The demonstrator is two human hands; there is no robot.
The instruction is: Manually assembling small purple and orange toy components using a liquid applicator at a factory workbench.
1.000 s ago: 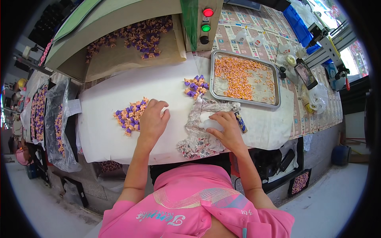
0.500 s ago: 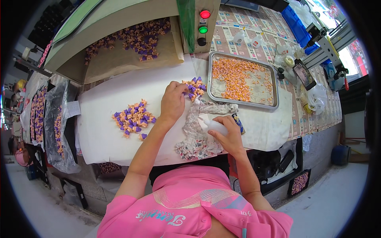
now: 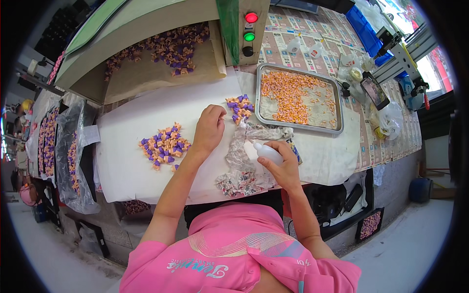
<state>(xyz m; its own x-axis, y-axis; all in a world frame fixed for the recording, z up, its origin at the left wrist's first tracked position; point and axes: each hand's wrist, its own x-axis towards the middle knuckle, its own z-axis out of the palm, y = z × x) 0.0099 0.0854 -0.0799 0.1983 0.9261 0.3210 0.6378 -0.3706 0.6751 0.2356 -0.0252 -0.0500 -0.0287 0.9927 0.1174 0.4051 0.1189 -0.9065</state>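
My right hand (image 3: 284, 165) is wrapped round a small white squeeze bottle (image 3: 270, 154), its nozzle pointing up and left. Beneath it lies a crumpled floral cloth (image 3: 239, 161), with a white block (image 3: 250, 150) beside the nozzle. My left hand (image 3: 210, 129) is closed, fingertips pinched together, just left of a small pile of purple and peach pieces (image 3: 239, 107). Whatever it may hold is hidden. A larger pile of such pieces (image 3: 165, 145) lies on the white sheet (image 3: 122, 127) to the left of my forearm.
Behind the small pile, a metal tray (image 3: 298, 128) holds many tiny orange and white parts. A machine opening (image 3: 161, 88) at the back left has more purple pieces on a brown belt. Two white bottles (image 3: 294, 45) and a phone on a stand (image 3: 374, 91) are at the right.
My left hand has drawn back a little leftward from the small pile. The bottle in my right hand has tilted, its nozzle now higher.
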